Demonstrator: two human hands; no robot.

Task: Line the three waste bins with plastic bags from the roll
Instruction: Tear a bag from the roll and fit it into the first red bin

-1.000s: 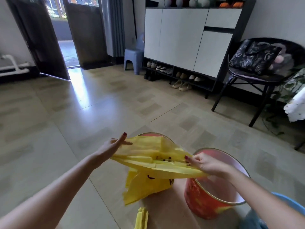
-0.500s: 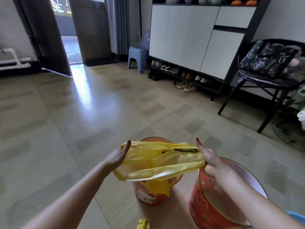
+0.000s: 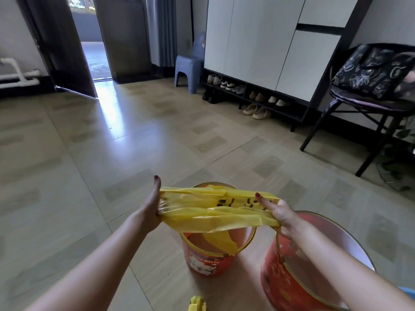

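A: Bag mouth, yellow bag (image 3: 215, 213), stretched wide between both hands, just above rim of small orange bin (image 3: 208, 254). Tail hangs inside bin.
B: Grip?
A: Left hand (image 3: 155, 207) inside one end, palm pushing outward; right hand (image 3: 277, 213) clamped on other end. Hands well apart.
B: Room?
A: Bare floor (image 3: 89, 164) to the left and ahead. Large red bin (image 3: 289, 274) just beside right forearm. Roll (image 3: 197, 305) at lower edge.
B: Change?
A: Hands lower than half a second ago, bag nearer rim, more tail inside
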